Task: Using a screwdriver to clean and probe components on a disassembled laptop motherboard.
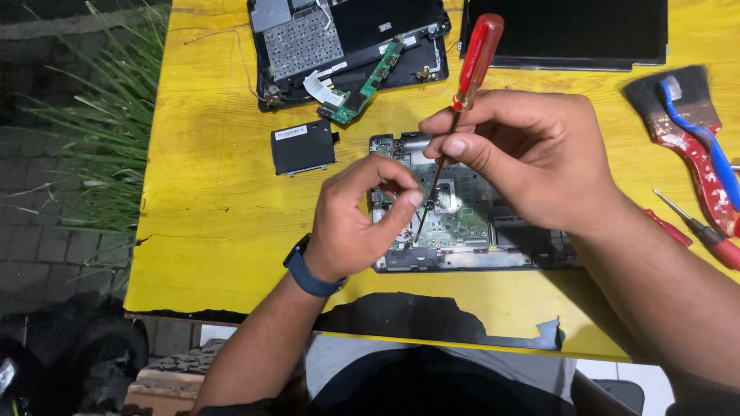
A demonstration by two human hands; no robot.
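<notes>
An opened laptop base with a green circuit board [462,219] lies on the yellow table [208,208] in front of me. My right hand [532,158] grips a red-handled screwdriver [475,62] near the base of its handle, the thin shaft slanting down onto the board. My left hand [358,219] rests on the board's left side, with thumb and forefinger pinched around the shaft close to its tip. A dark band sits on my left wrist.
A black drive [303,146] lies left of the board. Behind it rests another opened laptop shell [347,46] with a small green board [368,81]. A dark screen panel [566,31] sits at the back right. Two paintbrushes [686,131] and a second red screwdriver [705,235] lie at the right.
</notes>
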